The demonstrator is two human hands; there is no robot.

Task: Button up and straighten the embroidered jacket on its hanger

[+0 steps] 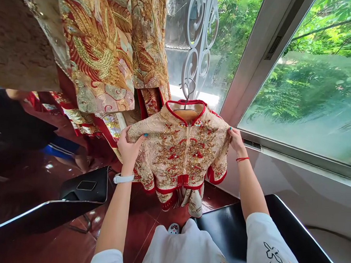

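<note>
An embroidered jacket (174, 151), cream and gold with red trim, hangs in front of me on a hanger (186, 95) with a metal hook and a wooden body showing in the collar. My left hand (130, 145) grips its sleeve near the shoulder, thumb on the front of the cloth. On the other side, my right hand (236, 140) pinches the opposite shoulder. Between them the jacket is spread, its front facing me. Below the hem, more cream cloth with embroidery shows, partly hidden by the jacket.
Gold and red embroidered garments (100, 54) hang at the upper left. A white scrolled metal stand (198, 43) rises behind the jacket, by a window (319, 87). Black chairs (223, 230) stand at right and left, a dark bag (87, 184) on the left one. Someone in dark clothes is at far left.
</note>
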